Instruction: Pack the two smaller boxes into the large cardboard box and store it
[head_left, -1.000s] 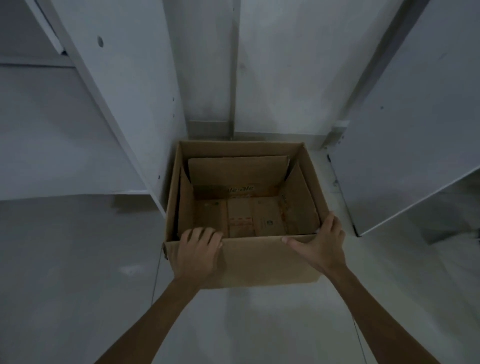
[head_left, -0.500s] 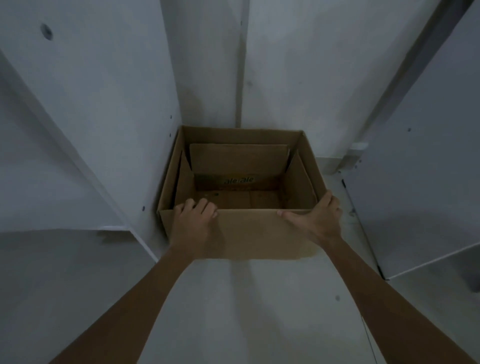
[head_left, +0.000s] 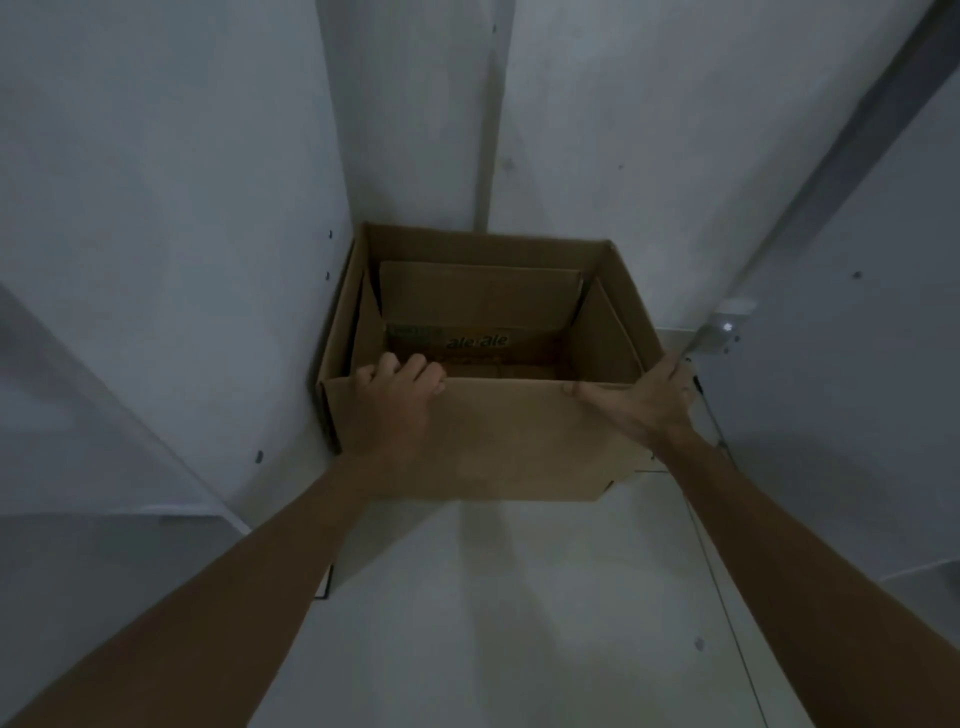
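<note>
The left hand's fingers (head_left: 410, 370) are curled over the near rim of the large cardboard box (head_left: 519, 441), clamped on that wall with the tips inside and the left hand (head_left: 392, 410) flat against the outer face. The right hand (head_left: 641, 402) grips the near right corner: its thumb lies along the top of the near wall, the palm is pressed to the corner, and the other fingers wrap round the right side, mostly out of sight.

The box sits on the pale floor (head_left: 493, 623) inside a grey cabinet, its left wall close against the left side panel (head_left: 208, 260) and its far wall near the back panel (head_left: 597, 156). An open cabinet door (head_left: 857, 364) stands to the right. The top flaps are folded down inside; printing shows on the far inner wall. What lies at the bottom is too dark to make out, so I cannot tell whether the two smaller boxes are in there.

This looks like the storing step, with the box nearly home. Next, judging by the position, a short straight push toward the far wall, keeping the right corner clear of the door hinge (head_left: 724, 327), then both hands let go.
</note>
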